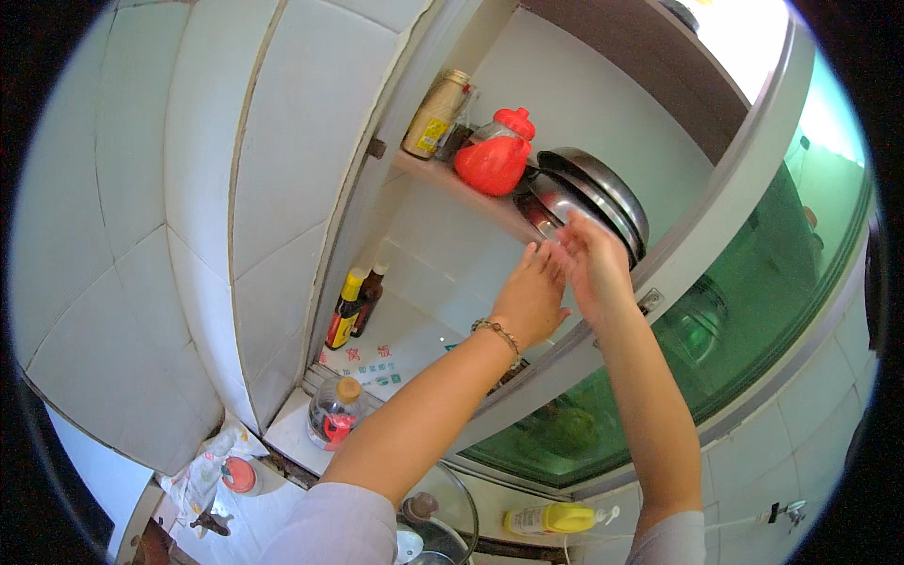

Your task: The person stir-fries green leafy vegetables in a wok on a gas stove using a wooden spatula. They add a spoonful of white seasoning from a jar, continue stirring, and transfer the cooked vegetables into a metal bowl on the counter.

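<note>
My left hand (531, 296), with a beaded bracelet at the wrist, reaches up into an open wall cabinet. Its thumb stands apart and nothing shows in its grasp. Close beside it, my right hand (597, 265) is raised with bent fingers, slightly blurred and also without a visible object. The fingertips overlap in view; whether they touch, I cannot tell. Just behind them, several stacked metal pans or basins (600, 187) lean tilted on the cabinet shelf (462, 189), partly hidden by my right hand. To their left sit a red plastic bag (487, 169) and a clear jar with a red lid (514, 124).
A beige-filled jar (438, 116) stands at the shelf's left end. Below are a yellow-capped bottle (345, 311) and a dark bottle (370, 296). The green glass door (763, 311) borders the right. On the counter are a clear plastic jug (335, 417), glass lid (452, 494) and yellow pump bottle (554, 519).
</note>
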The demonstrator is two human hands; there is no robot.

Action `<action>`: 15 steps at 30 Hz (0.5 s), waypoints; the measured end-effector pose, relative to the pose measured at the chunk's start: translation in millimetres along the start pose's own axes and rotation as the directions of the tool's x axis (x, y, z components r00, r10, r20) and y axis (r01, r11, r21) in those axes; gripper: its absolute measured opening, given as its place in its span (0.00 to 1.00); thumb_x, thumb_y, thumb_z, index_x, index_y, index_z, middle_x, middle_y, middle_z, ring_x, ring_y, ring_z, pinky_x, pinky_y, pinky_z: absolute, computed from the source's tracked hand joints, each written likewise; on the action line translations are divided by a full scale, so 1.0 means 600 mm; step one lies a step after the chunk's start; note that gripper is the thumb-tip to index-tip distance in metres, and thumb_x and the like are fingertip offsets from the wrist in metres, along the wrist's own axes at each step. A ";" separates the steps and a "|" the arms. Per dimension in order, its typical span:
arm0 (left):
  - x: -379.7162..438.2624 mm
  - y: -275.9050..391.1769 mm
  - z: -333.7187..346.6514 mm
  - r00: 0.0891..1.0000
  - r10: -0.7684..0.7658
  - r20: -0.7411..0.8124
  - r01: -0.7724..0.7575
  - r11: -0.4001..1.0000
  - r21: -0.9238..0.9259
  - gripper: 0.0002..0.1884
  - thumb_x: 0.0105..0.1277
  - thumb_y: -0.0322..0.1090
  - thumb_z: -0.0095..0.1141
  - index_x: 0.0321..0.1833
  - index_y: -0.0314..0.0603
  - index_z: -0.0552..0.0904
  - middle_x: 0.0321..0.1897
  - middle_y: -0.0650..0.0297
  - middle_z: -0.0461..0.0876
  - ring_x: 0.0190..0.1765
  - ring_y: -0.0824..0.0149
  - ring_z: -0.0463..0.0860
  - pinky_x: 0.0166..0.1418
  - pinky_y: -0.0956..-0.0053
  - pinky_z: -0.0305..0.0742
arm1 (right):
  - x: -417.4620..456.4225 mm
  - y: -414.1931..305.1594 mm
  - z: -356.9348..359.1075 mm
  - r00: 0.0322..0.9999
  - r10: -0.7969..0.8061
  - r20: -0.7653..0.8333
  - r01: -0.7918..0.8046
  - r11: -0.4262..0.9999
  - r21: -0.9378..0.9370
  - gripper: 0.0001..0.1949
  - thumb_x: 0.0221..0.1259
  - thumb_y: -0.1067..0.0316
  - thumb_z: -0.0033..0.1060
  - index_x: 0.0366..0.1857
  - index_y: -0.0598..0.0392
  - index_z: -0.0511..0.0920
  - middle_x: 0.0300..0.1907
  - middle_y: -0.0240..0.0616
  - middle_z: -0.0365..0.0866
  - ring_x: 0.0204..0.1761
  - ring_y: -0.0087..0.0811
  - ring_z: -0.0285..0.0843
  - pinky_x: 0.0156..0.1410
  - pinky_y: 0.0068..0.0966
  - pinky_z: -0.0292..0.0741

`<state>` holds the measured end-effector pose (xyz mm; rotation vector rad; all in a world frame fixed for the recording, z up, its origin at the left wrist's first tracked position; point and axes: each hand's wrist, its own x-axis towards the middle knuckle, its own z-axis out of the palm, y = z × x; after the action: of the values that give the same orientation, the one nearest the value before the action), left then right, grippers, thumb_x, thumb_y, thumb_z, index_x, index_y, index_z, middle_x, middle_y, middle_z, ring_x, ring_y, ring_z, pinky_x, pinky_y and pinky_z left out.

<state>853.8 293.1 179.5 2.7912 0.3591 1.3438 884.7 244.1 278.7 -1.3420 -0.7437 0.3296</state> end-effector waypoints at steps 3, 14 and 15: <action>0.010 0.021 -0.010 0.999 0.032 -0.019 -0.032 0.999 0.007 0.37 0.59 0.53 0.53 0.65 0.32 0.63 0.64 0.55 0.63 0.68 0.57 0.58 0.73 0.61 0.48 | 0.081 -0.012 -0.035 0.637 -0.758 0.140 0.514 0.283 -0.810 0.14 0.59 0.70 0.49 0.48 0.62 0.74 0.46 0.47 0.74 0.49 0.41 0.73 0.58 0.35 0.68; 0.010 0.013 -0.033 0.999 0.005 0.053 -0.005 1.000 0.001 0.41 0.53 0.52 0.61 0.65 0.34 0.63 0.62 0.57 0.65 0.67 0.59 0.60 0.72 0.63 0.50 | 0.147 -0.066 -0.051 0.832 -0.502 0.237 0.001 -0.426 -0.905 0.07 0.58 0.72 0.51 0.39 0.58 0.76 0.40 0.48 0.81 0.43 0.44 0.82 0.45 0.35 0.80; 0.008 0.014 -0.032 0.999 0.005 0.042 -0.005 1.000 -0.002 0.41 0.53 0.53 0.61 0.65 0.34 0.63 0.62 0.57 0.65 0.67 0.59 0.59 0.72 0.63 0.50 | 0.148 -0.080 -0.051 0.813 -0.535 0.230 0.005 -0.389 -0.921 0.07 0.58 0.72 0.51 0.39 0.59 0.76 0.40 0.49 0.81 0.43 0.45 0.81 0.45 0.36 0.80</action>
<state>843.5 284.6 196.4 2.8160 0.3494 1.2831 960.1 264.6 349.4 -2.5924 -1.0467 -1.4872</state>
